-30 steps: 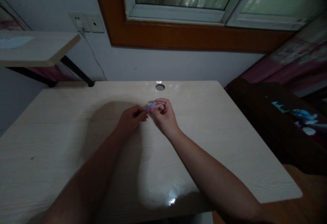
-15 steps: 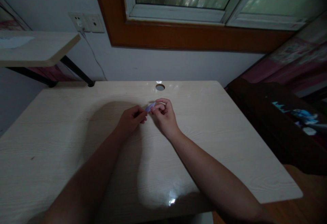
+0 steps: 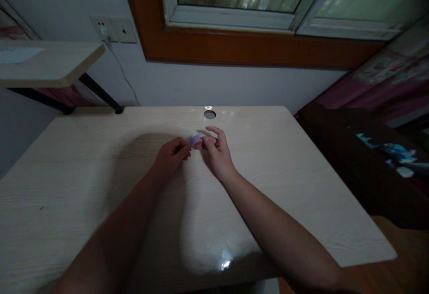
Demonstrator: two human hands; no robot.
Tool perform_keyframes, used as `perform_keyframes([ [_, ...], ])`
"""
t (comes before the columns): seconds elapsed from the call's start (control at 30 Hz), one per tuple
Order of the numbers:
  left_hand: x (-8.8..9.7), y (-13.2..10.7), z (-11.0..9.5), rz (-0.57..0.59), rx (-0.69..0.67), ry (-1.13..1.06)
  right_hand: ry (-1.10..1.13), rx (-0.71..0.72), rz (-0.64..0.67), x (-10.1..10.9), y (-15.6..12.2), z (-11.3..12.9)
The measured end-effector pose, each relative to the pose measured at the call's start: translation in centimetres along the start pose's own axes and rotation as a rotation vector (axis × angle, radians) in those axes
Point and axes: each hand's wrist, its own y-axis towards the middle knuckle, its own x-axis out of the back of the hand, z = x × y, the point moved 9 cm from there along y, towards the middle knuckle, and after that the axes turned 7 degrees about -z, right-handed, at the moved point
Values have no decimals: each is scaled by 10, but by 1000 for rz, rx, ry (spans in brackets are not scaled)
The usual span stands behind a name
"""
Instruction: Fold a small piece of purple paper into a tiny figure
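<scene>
A small, thin light-purple piece (image 3: 195,140), possibly folded paper, is held up between my two hands just above the desk (image 3: 284,186). My left hand (image 3: 171,154) is closed, pinching the piece's lower left end between thumb and fingertips. At its right end, my right hand (image 3: 216,150) has thumb and curled fingers against the piece, with the index finger raised away from it. The fingers hide both ends of the piece, so its full shape does not show.
Beyond the hands, a round cable hole (image 3: 210,114) sits near the desk's back edge. A raised shelf (image 3: 67,68) on black legs stands at the left. From a wall socket (image 3: 104,29) hangs a white cable. To the right is a dark cabinet (image 3: 338,142) with small items on it.
The purple piece and my left hand have shifted slightly left. My right thumb and fingers have changed their hold, and the index finger has lifted away from the piece.
</scene>
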Motion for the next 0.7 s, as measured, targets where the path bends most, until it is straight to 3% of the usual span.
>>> perform_keyframes([
  [0.23, -1, 0, 1, 27, -46, 48, -3, -14, 49, -6, 0, -4],
  [0.7, -1, 1, 3, 38, -59, 45, -23, 38, 7, -3, 0, 5],
])
